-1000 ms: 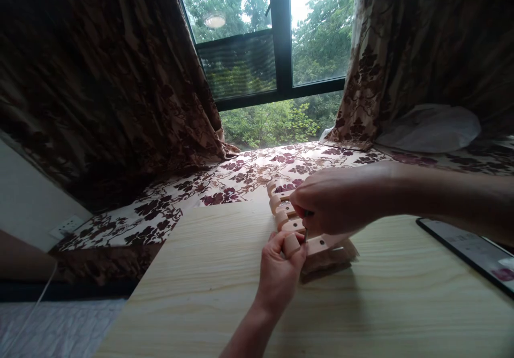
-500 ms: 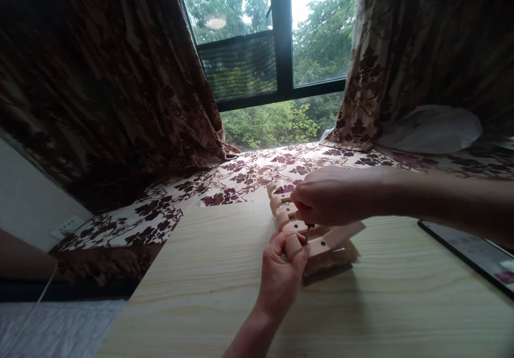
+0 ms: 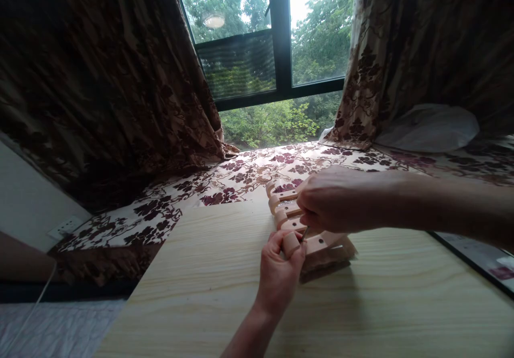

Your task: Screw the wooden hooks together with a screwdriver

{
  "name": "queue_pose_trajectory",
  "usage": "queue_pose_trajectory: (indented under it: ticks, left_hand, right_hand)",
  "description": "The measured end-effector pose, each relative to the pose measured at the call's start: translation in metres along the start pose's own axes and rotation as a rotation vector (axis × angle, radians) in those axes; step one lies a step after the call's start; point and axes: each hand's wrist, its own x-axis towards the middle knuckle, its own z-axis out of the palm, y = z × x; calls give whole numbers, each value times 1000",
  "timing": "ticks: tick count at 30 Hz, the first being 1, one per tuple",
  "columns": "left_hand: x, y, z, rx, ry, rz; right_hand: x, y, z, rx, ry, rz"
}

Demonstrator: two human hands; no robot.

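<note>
A pale wooden slatted piece [image 3: 327,243] with rounded ends and dark round holes or screw heads lies at the far side of the table. My left hand [image 3: 280,264] grips its nearest rounded end, thumb and fingers closed round the wood. Above it, my right hand [image 3: 327,200] is closed in a fist around a screwdriver [image 3: 305,233]. Only the thin metal shaft shows; the handle is hidden in the fist. The shaft slants down to the wood beside my left fingertips, and its tip cannot be made out.
The light wood-grain table [image 3: 193,283] carries a dark-edged tablet [image 3: 474,256] on the right. Beyond lies a sill with flowered cloth [image 3: 236,179], and a white plastic bag [image 3: 429,128] rests on it. Patterned curtains [image 3: 120,80] flank the window.
My right fist has shifted slightly right and tilted, and the screwdriver shaft now leans more. My left hand keeps its hold on the wooden end.
</note>
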Motion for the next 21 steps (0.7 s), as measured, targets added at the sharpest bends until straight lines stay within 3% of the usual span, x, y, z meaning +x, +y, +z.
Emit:
queue_pose_trajectory:
  ticks: [7,10,16,21]
  left_hand:
    - [0,2,-1,4,-27,-19]
    - [0,4,-1,5,-29,-23]
    - [-1,8,-2,11,-25,-23]
    - [0,8,-2,11,-28,-27]
  right_hand:
    - [0,2,-15,160,-61,-191]
    - [5,-2,-10,165,-47,-159]
    - [11,-2,7,122,127,21]
    - [5,1,-6,151,39,-68]
